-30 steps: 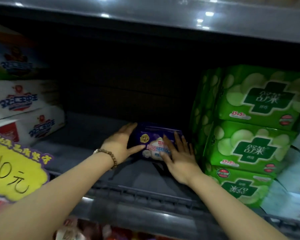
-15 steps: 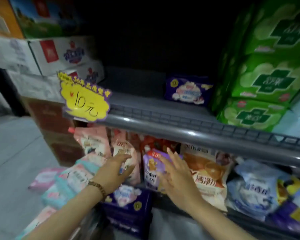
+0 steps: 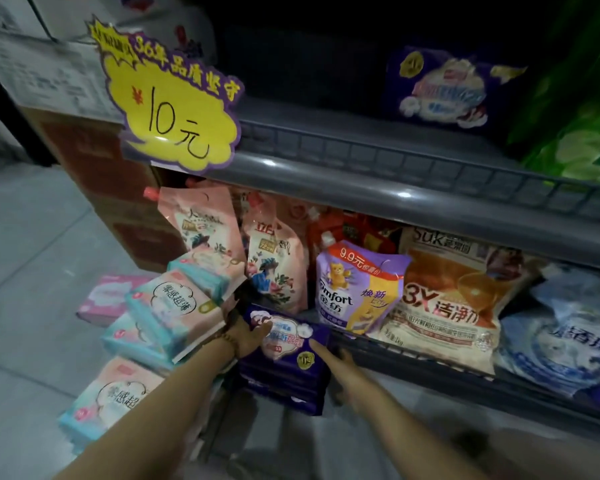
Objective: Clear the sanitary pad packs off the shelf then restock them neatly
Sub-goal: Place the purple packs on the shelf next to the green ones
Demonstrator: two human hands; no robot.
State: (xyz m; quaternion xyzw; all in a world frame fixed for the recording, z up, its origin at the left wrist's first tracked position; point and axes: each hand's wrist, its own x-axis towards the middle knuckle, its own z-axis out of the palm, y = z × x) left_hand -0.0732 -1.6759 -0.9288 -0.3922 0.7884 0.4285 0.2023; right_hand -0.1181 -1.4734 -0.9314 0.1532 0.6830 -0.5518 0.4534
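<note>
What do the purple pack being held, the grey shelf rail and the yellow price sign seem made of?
Purple pack: likely thin printed plastic film, slightly glossy. Shelf rail: smooth grey, probably plastic or coated metal; bright light spots show a sheen. Price sign: card or plastic, cannot tell which; faint glare, handwritten ink.

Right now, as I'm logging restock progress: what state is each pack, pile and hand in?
shelf pack: upright on the upper shelf, beside the green packs.
top purple pack: flat on the purple stack, held at both ends.
purple stack: lying flat, off the upper shelf.
pink-teal packs: piled askew, off the shelf.
left hand: grips the top purple pack.
right hand: grips the same pack.
green packs: stacked on the upper shelf.
</note>
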